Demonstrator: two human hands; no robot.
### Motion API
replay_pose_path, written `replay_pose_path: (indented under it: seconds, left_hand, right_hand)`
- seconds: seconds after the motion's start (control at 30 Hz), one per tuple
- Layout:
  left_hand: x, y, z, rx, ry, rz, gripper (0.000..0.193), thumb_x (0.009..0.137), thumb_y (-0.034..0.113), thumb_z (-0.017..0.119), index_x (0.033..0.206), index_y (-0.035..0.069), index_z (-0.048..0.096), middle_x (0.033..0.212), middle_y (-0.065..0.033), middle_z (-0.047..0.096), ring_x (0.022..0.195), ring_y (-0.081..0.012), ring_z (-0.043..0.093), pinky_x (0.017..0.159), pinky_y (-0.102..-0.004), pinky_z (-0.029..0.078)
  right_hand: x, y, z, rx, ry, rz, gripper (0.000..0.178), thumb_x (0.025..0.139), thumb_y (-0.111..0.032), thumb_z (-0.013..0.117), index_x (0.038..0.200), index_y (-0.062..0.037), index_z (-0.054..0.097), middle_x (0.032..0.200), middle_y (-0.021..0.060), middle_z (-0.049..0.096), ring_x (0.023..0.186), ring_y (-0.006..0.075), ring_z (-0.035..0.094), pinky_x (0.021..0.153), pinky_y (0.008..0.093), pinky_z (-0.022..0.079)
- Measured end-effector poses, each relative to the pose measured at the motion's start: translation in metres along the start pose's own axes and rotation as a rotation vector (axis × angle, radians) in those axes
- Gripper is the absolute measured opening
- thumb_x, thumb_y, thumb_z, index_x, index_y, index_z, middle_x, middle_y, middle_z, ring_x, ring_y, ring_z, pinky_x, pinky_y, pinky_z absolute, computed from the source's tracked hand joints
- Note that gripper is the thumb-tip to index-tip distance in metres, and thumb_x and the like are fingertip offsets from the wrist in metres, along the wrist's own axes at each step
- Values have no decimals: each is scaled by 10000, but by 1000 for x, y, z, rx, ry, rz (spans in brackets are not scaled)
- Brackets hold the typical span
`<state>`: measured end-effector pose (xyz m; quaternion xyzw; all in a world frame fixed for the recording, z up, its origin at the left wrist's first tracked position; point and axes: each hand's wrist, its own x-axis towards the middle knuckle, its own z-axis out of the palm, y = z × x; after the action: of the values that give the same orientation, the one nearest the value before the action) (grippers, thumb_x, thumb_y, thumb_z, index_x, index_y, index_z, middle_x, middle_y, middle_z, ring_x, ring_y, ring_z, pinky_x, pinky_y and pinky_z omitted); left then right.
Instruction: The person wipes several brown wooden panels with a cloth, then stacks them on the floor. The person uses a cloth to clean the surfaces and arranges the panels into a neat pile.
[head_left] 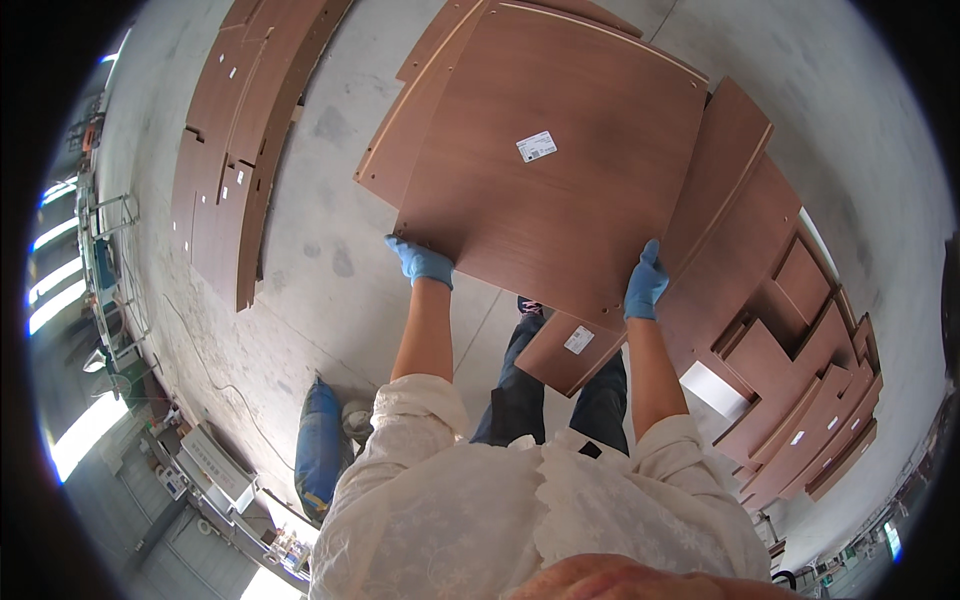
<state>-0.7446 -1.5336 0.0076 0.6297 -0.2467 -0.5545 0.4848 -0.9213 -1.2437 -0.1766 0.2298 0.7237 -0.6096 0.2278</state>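
Blue gloves (425, 264), wht patterned top (440, 505) w/ scalloped edge (546, 490), rolled slvs (420, 405), dk jeans (603, 403)

So we've got both arms stretched out in front of us, running up from 6 o'clock and bare below the rolled cream sleeves (415, 402). Our left forearm (424, 332) leans a touch toward 1 o'clock, the right forearm (655, 375) closer to 11 or 12. Our blue-gloved left hand (422, 264) sits around 10 o'clock from the middle of the view, its visible tip aimed at 10 too. Our right hand (646, 285), same blue glove, is over at 3 o'clock, tip pointing to 12. Both hands are gripping, wide apart, but most of our fingers are hidden.
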Motion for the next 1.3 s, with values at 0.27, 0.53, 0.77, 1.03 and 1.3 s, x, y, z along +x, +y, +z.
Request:
replay_pose_path:
  seconds: [0.27, 0.53, 0.77, 1.03, 1.3]
  left_hand:
    - [26, -34, -8, 95, -81, -118, 675, 958, 708, 482, 1393, 204, 594, 1381, -64, 576, 1244, -276, 531, 1108, -476, 437]
    - [15, -96, 10, 241, -347, -226, 413, 872, 514, 610, 1059, 156, 696, 1059, -92, 712, 961, -308, 667, 778, -480, 593]
    - [-3, -109, 36, 475, -291, -79, 503, 968, 549, 527, 1280, 182, 667, 1264, -120, 697, 1082, -330, 666, 901, -452, 588]
    - [-15, -93, 53, 592, -363, 85, 636, 957, 528, 649, 1379, 54, 609, 1377, -156, 613, 1254, -327, 564, 1092, -476, 459]
    - [149, -104, 155, 1000, -446, 291, 585, 965, 395, 686, 1434, 66, 569, 1383, -75, 628, 1252, -260, 561, 1082, -510, 430]
  right_hand:
    - [-6, 13, -24, 168, 50, 40, 511, 1024, -459, 648, 867, 19, 740, 743, 9, 633, 707, 130, 525, 652, 345, 453]
    - [87, 38, -60, -46, -85, -66, 520, 1000, -533, 558, 999, -54, 760, 923, 224, 737, 886, 349, 711, 789, 456, 528]
    - [102, 9, -112, -508, -318, -164, 629, 962, -572, 505, 1024, 10, 735, 1098, 274, 721, 1064, 461, 681, 936, 512, 545]
    - [40, -29, -179, -384, -438, -360, 438, 948, -454, 549, 1030, -46, 686, 1050, 212, 731, 1024, 413, 689, 913, 495, 532]
    - [12, -31, 4, -286, -473, -278, 345, 969, -366, 520, 1035, -59, 664, 1107, 208, 697, 1077, 416, 644, 937, 498, 486]
